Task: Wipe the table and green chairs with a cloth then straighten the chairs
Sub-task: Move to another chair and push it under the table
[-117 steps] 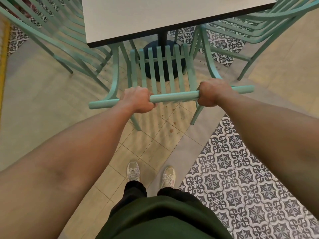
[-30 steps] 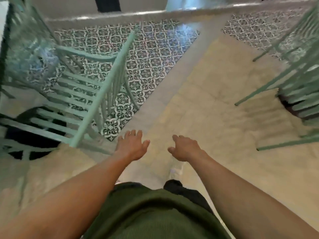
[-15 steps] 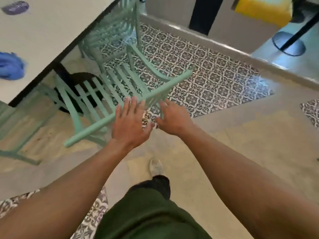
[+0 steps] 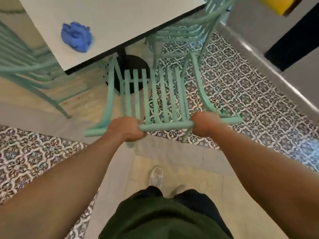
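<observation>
A green slatted chair (image 4: 165, 126) stands in front of me, its seat facing the white table (image 4: 120, 18). My left hand (image 4: 125, 129) grips the left part of the chair's top rail. My right hand (image 4: 205, 126) grips the right part of the same rail. A crumpled blue cloth (image 4: 76, 37) lies on the table near its front edge, apart from both hands. The front of the chair's seat reaches just under the table edge, beside the black pedestal base (image 4: 136, 69).
A second green chair (image 4: 186, 30) stands at the table's right side, a third (image 4: 22, 66) at the left. A grey raised step (image 4: 269, 73) runs along the right. A yellow object (image 4: 279, 4) sits top right. My shoes (image 4: 156, 176) are on the tiled floor behind the chair.
My hands, open and reaching half a second ago, have closed on the chair's top rail. The view has swung so the chair is now squarely in front of me.
</observation>
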`<move>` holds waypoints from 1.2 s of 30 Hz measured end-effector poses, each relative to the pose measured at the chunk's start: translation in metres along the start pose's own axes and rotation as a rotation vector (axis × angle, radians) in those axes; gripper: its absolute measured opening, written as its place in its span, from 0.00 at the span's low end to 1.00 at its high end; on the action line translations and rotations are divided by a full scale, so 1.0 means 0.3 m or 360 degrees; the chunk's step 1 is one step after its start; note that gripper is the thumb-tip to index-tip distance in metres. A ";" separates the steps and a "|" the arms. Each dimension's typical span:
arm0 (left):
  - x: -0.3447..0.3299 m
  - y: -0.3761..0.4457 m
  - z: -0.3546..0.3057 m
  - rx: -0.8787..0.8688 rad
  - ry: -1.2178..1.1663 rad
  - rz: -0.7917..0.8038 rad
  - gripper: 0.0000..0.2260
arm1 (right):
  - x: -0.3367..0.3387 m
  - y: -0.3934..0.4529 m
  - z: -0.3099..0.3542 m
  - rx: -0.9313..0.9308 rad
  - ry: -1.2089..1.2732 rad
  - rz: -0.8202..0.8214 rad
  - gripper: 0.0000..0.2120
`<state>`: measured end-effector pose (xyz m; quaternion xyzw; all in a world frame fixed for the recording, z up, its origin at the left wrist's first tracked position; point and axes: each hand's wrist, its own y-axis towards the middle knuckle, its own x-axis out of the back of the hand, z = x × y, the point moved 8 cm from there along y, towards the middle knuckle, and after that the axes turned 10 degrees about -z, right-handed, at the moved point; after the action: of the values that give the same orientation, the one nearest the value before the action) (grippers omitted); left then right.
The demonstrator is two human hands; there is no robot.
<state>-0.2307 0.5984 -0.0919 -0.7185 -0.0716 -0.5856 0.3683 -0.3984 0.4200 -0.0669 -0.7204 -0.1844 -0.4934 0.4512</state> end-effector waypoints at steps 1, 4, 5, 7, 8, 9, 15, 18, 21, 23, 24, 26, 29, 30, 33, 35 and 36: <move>0.002 0.003 -0.006 -0.0004 0.0013 0.0011 0.25 | 0.003 0.012 0.004 0.0065 -0.0028 -0.0034 0.08; 0.018 0.003 -0.011 0.0067 0.0056 0.0046 0.25 | 0.003 0.029 -0.002 0.0185 -0.0010 -0.0015 0.08; 0.013 -0.002 -0.016 0.0092 0.0057 0.0060 0.25 | -0.005 0.029 -0.011 0.0209 0.0001 0.0001 0.08; 0.004 -0.021 -0.046 0.0126 0.0034 0.0093 0.25 | -0.020 0.028 -0.044 0.0249 0.0012 -0.0011 0.10; -0.004 -0.032 -0.071 0.0138 0.0019 0.0113 0.25 | -0.027 0.023 -0.065 0.0271 0.0002 -0.0020 0.12; -0.015 -0.045 -0.101 0.0150 0.0006 0.0130 0.25 | -0.034 0.017 -0.090 0.0299 -0.0015 -0.0023 0.13; -0.110 -0.138 -0.345 0.0258 -0.0158 0.0224 0.24 | -0.098 -0.034 -0.277 0.0488 -0.0138 0.0009 0.15; -0.150 -0.180 -0.455 0.0341 -0.0268 0.0252 0.25 | -0.121 -0.057 -0.360 0.0605 -0.0211 -0.0015 0.15; -0.182 -0.225 -0.541 0.0426 -0.0288 0.0247 0.28 | -0.146 -0.080 -0.418 0.0687 -0.0229 -0.0012 0.15; -0.205 -0.250 -0.598 0.0476 -0.0293 0.0245 0.28 | -0.161 -0.095 -0.448 0.0753 -0.0248 0.0010 0.16; -0.214 -0.258 -0.619 0.0495 -0.0311 0.0229 0.28 | -0.165 -0.097 -0.460 0.0771 -0.0259 0.0017 0.16; -0.213 -0.258 -0.635 0.0529 -0.0321 0.0176 0.28 | -0.163 -0.089 -0.473 0.0793 -0.0270 0.0007 0.16; -0.191 -0.236 -0.634 0.0554 -0.0287 0.0114 0.28 | -0.137 -0.055 -0.476 0.0804 -0.0312 0.0000 0.15; -0.180 -0.223 -0.631 0.0563 -0.0275 0.0097 0.28 | -0.126 -0.037 -0.474 0.0809 -0.0328 -0.0012 0.15; -0.149 -0.179 -0.610 0.0592 -0.0267 0.0065 0.27 | -0.087 0.030 -0.464 0.0809 -0.0355 -0.0044 0.15; -0.131 -0.149 -0.584 0.0624 -0.0291 0.0047 0.27 | -0.058 0.074 -0.452 0.0799 -0.0323 -0.0072 0.14; -0.120 -0.136 -0.570 0.0642 -0.0303 0.0032 0.28 | -0.043 0.096 -0.445 0.0798 -0.0311 -0.0090 0.14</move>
<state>-0.3982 0.5347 -0.0985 -0.6831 -0.2147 -0.4851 0.5020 -0.4562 0.2962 -0.0776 -0.6249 -0.3636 -0.3729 0.5816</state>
